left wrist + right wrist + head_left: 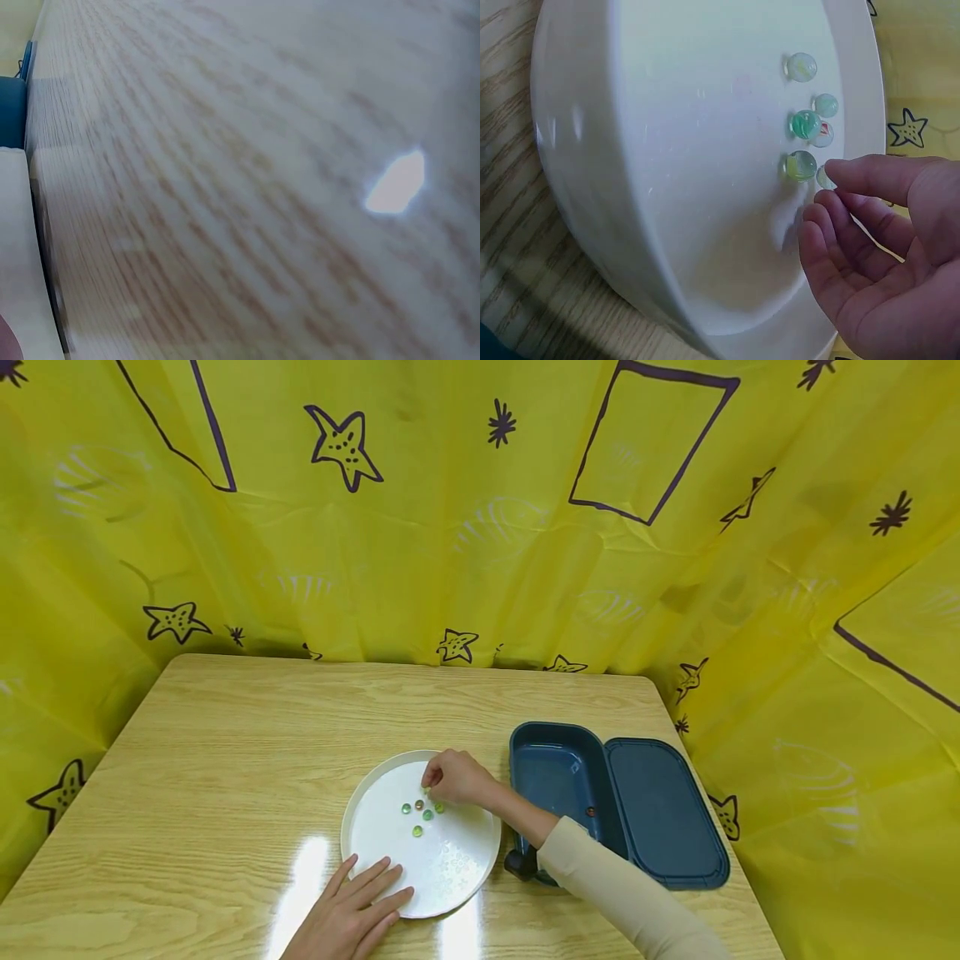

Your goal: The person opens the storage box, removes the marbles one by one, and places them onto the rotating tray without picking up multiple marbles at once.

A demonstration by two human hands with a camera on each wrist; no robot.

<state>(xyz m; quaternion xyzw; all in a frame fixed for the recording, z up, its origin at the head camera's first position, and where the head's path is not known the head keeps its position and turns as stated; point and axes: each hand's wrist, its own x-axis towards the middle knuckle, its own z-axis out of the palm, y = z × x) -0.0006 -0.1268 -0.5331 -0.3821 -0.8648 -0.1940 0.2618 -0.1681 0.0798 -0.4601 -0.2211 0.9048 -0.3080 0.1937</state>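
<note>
Several glass marbles, green, yellowish and one with orange, lie on a round white plate with a raised rim. My right hand is over the plate's far part, thumb and index fingertip pinching a pale green marble. The thumb partly hides that marble. The remaining fingers of the right hand are curled. Spread fingers of my left hand rest on the plate's near left edge; in the left wrist view only a sliver of it shows at the lower left corner.
Right of the plate stands a dark blue box with a small brown marble inside. Its flat lid lies to the right. My right forearm crosses above the box. A yellow curtain hangs behind the wooden table.
</note>
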